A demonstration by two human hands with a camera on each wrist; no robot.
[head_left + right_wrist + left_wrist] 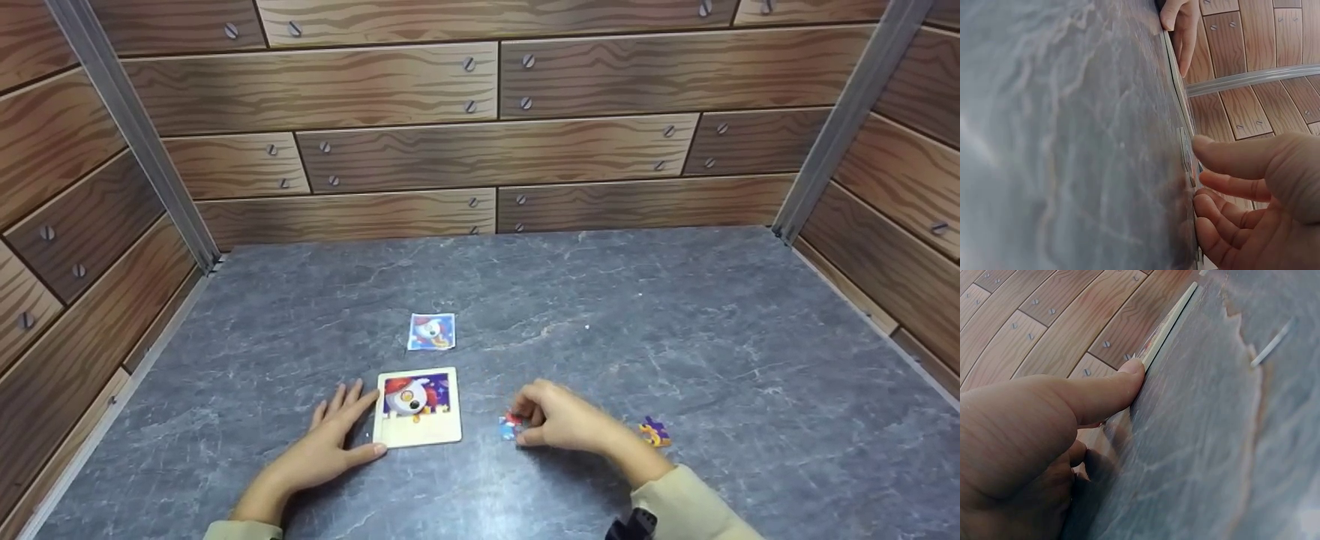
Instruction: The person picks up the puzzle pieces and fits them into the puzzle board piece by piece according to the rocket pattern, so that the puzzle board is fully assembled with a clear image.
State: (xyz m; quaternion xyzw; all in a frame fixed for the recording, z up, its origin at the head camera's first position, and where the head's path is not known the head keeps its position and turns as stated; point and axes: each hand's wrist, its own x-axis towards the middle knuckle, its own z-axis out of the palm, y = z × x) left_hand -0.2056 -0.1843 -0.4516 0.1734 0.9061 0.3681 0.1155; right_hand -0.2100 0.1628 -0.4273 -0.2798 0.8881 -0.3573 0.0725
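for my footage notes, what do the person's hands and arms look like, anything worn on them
The left hand and right hand wear no gloves. Plain pale beige sleeves cover the forearms; a small black device shows by the right cuff.

We see plank-patterned walls (397, 86), perhaps only printed, with grey metal posts (135, 142) at the corners, around a grey veined tabletop (675, 322) bearing a pale glare (495, 484).
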